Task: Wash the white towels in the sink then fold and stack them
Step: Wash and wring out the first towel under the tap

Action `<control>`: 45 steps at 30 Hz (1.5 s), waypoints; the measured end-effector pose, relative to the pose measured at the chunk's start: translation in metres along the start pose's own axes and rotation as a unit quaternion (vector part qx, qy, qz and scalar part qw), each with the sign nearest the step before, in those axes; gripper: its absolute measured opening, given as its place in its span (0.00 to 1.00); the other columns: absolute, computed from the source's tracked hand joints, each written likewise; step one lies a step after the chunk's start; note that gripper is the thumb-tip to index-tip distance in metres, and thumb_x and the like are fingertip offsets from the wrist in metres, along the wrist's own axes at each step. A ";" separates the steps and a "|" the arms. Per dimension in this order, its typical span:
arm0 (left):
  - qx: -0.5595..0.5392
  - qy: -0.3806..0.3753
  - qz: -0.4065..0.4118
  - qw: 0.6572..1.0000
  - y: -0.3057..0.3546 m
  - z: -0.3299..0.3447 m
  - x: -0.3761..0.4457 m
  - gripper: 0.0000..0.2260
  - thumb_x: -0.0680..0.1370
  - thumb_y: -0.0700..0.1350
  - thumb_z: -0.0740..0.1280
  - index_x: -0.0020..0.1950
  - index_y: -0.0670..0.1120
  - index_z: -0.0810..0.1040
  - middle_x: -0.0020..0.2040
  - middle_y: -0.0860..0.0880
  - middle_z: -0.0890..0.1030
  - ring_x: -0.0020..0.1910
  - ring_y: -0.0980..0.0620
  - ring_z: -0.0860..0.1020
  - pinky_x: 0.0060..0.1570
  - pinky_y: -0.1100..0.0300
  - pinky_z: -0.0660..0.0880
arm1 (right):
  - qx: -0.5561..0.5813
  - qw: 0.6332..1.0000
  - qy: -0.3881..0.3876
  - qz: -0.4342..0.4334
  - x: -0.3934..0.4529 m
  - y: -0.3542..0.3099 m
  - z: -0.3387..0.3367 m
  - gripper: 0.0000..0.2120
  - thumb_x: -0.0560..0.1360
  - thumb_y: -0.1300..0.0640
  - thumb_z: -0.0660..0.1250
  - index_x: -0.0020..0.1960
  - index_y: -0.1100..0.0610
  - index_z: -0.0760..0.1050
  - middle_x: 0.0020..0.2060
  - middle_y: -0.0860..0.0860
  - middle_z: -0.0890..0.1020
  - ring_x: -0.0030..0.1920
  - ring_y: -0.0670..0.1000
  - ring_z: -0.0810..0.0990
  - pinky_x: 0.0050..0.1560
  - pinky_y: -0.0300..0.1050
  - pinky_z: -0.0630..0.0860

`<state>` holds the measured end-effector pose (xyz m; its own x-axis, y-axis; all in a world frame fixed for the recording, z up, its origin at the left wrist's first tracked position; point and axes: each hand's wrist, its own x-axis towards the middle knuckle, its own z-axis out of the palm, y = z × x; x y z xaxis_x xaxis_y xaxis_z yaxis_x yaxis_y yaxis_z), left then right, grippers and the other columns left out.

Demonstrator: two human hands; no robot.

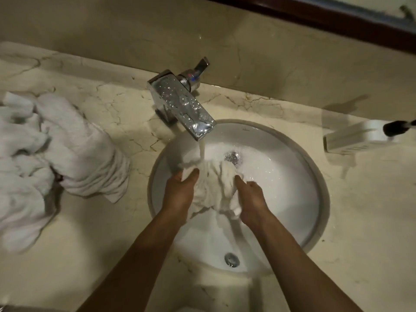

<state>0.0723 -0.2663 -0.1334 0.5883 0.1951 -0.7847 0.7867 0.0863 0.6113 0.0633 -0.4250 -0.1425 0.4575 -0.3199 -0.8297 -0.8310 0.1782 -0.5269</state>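
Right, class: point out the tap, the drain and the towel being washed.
tap (pixel 184 104), head view, wet top of the spout.
drain (pixel 233 157), head view, metal centre.
towel (pixel 213 185), head view, bunched middle between left hand (pixel 179 194) and right hand (pixel 252 201).

Sink (pixel 299 154) at centre, towel (pixel 216 190) in it. Faucet (pixel 182 104) at 12 o'clock behind sink. Towel pile (pixel 45 158) at 9 o'clock on counter (pixel 112 233); dish (pixel 355 136) at 3 o'clock.

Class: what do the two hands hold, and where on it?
A wet white towel under the tap: left hand grips its left side, right hand its right side.
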 end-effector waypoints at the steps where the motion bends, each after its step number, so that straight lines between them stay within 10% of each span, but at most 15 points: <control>1: -0.013 -0.014 -0.018 1.000 -0.002 0.001 0.001 0.13 0.80 0.49 0.69 0.61 0.46 0.81 0.51 0.47 0.86 0.49 0.46 0.84 0.48 0.57 0.79 | 0.056 0.996 -0.045 0.060 -0.004 -0.005 -0.004 0.13 0.77 0.49 0.71 0.49 0.59 0.77 0.43 0.60 0.81 0.42 0.59 0.80 0.36 0.47 0.75; 9: 0.080 -0.022 0.074 0.994 -0.001 0.010 -0.007 0.14 0.83 0.56 0.59 0.54 0.52 0.82 0.51 0.49 0.84 0.51 0.50 0.82 0.55 0.53 0.77 | -0.231 0.918 -0.061 -0.317 -0.036 0.002 0.007 0.11 0.83 0.55 0.62 0.43 0.56 0.75 0.37 0.47 0.79 0.39 0.40 0.77 0.45 0.40 0.71; 15: 0.145 -0.030 0.160 0.976 -0.013 0.006 -0.026 0.17 0.83 0.53 0.58 0.60 0.48 0.82 0.51 0.50 0.85 0.53 0.53 0.82 0.60 0.52 0.76 | -0.089 0.968 -0.111 -0.206 -0.052 0.025 0.052 0.14 0.86 0.55 0.54 0.65 0.52 0.75 0.52 0.40 0.82 0.50 0.30 0.78 0.51 0.25 0.72; 21: 0.097 -0.082 0.064 0.990 0.018 0.019 -0.008 0.18 0.86 0.51 0.54 0.68 0.41 0.73 0.60 0.49 0.78 0.62 0.50 0.77 0.52 0.62 0.71 | -0.034 0.987 -0.090 -0.132 -0.024 0.010 0.075 0.16 0.86 0.56 0.54 0.47 0.55 0.79 0.36 0.41 0.84 0.41 0.36 0.82 0.49 0.38 0.76; 26: 0.073 0.004 0.089 0.993 0.032 0.031 0.018 0.14 0.86 0.45 0.57 0.57 0.36 0.77 0.49 0.43 0.79 0.49 0.47 0.79 0.44 0.65 0.68 | -0.048 0.978 -0.102 -0.173 -0.012 -0.004 0.073 0.17 0.85 0.49 0.57 0.57 0.58 0.80 0.52 0.57 0.85 0.52 0.51 0.84 0.56 0.47 0.79; 33: 0.366 0.133 0.313 0.866 0.010 0.012 0.053 0.19 0.82 0.55 0.61 0.41 0.43 0.80 0.36 0.44 0.80 0.38 0.44 0.81 0.40 0.57 0.71 | -0.206 0.932 -0.113 -0.278 0.042 -0.011 0.061 0.17 0.84 0.49 0.55 0.54 0.58 0.79 0.49 0.53 0.84 0.52 0.54 0.82 0.57 0.52 0.76; 38: 0.662 0.039 0.332 0.671 -0.039 0.031 0.077 0.25 0.81 0.55 0.53 0.71 0.40 0.70 0.70 0.37 0.71 0.72 0.40 0.67 0.72 0.47 0.63 | -0.445 0.787 0.009 -0.428 0.085 0.033 0.044 0.25 0.80 0.45 0.52 0.65 0.59 0.77 0.63 0.59 0.79 0.62 0.63 0.74 0.60 0.57 0.73; 42: 0.660 0.081 0.356 0.657 -0.053 0.033 0.082 0.20 0.79 0.53 0.63 0.65 0.41 0.74 0.67 0.37 0.74 0.70 0.40 0.70 0.67 0.49 0.68 | -0.506 0.705 0.061 -0.494 0.103 0.049 0.039 0.24 0.82 0.46 0.53 0.70 0.57 0.74 0.71 0.59 0.72 0.70 0.62 0.68 0.67 0.55 0.67; 45: 0.596 0.111 0.416 0.678 -0.063 0.036 0.107 0.09 0.80 0.46 0.65 0.53 0.41 0.76 0.55 0.37 0.80 0.59 0.39 0.77 0.62 0.47 0.71 | -0.491 0.728 0.107 -0.466 0.110 0.043 0.056 0.21 0.77 0.48 0.57 0.65 0.58 0.73 0.64 0.61 0.76 0.64 0.63 0.72 0.62 0.60 0.70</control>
<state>0.0928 -0.2861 -0.2593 0.9826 -0.1543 -0.1036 -0.1299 -0.9689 0.2108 0.0952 -0.4002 -0.2669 0.9952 -0.0313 -0.0931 -0.0637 -0.9271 -0.3694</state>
